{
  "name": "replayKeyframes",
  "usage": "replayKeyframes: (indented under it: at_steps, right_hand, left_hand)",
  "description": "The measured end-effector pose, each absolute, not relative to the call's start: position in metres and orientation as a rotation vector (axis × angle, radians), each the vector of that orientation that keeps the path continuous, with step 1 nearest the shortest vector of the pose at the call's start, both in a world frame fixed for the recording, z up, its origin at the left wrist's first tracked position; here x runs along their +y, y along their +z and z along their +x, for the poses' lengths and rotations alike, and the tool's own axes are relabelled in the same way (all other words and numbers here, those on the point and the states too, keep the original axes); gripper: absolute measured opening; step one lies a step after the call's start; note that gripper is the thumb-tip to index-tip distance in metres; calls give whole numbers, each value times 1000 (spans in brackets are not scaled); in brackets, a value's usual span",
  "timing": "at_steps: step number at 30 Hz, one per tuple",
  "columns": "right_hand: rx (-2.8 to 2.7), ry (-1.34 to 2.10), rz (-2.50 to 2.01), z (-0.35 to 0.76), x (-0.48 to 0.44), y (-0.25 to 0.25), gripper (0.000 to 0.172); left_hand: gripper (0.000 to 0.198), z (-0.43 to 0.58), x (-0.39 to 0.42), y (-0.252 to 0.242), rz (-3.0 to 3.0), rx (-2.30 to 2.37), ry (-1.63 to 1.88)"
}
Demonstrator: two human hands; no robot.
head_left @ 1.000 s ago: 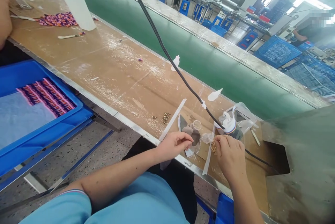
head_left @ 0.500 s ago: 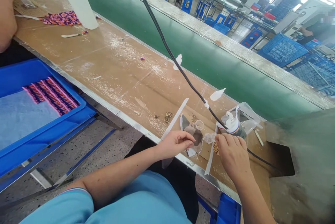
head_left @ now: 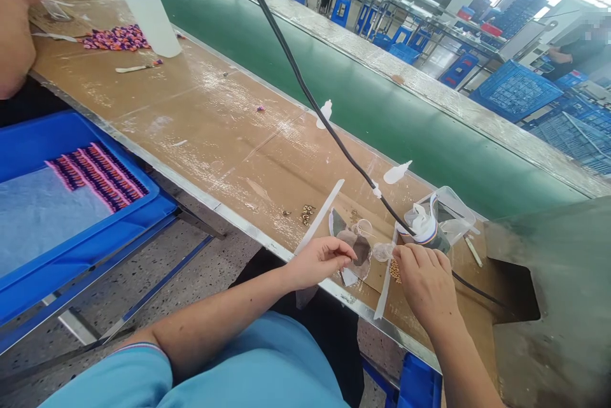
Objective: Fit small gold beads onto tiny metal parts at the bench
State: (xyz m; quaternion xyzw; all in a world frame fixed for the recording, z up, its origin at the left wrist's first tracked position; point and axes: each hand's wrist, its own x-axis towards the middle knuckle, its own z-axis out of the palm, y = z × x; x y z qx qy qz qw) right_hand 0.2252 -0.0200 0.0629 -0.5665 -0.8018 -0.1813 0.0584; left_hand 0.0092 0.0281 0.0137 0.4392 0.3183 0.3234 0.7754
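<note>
Near the table's front edge, my left hand (head_left: 324,261) is closed in a pinch, thumb against the index finger. Whatever is between its fingertips is too small to make out. My right hand (head_left: 424,274) faces it with fingers pinched together, palm down, and its fingertips hide what they hold. A small clear round dish (head_left: 382,251) lies just left of the right fingertips. Below those fingertips is a patch of small gold beads (head_left: 395,271). A brownish-grey torn sheet (head_left: 361,249) and a clear ring-like lid (head_left: 363,228) lie between and beyond the hands.
Dark gold metal bits (head_left: 307,214) lie left of a white tape strip (head_left: 321,217). A black cable (head_left: 305,86) crosses above the table. White dropper bottles (head_left: 398,172), a clear plastic box (head_left: 453,204), a large bottle (head_left: 150,16) and a blue tray (head_left: 157,195) surround the work. Another person's arm (head_left: 14,32) is far left.
Both my hands hold nearly the same pose and place. The view has shifted very slightly, and the other person's hand at the far left has moved a little.
</note>
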Motion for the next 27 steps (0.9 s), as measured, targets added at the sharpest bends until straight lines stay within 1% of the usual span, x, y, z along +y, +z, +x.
replayKeyframes:
  at_steps: [4,7,9,14,27]
  right_hand:
    - [-2257,-472,-1688,226,-21,62,23]
    - [-2076,-247,-1692,221,-26,60,25]
    - [-1979,-112,-1680,212,-30,56,22]
    - [-1880,102,-1624,180,-38,46,18]
    - [-1922,137,-1584,164,-34,33,15]
  left_hand:
    - [28,11,27,15,864,660,668]
    - [38,15,25,16,739,642,630]
    - [42,18,23,16,680,633,622]
    - [46,18,23,16,611,631,625]
    - [49,15,23,21,565,625,599]
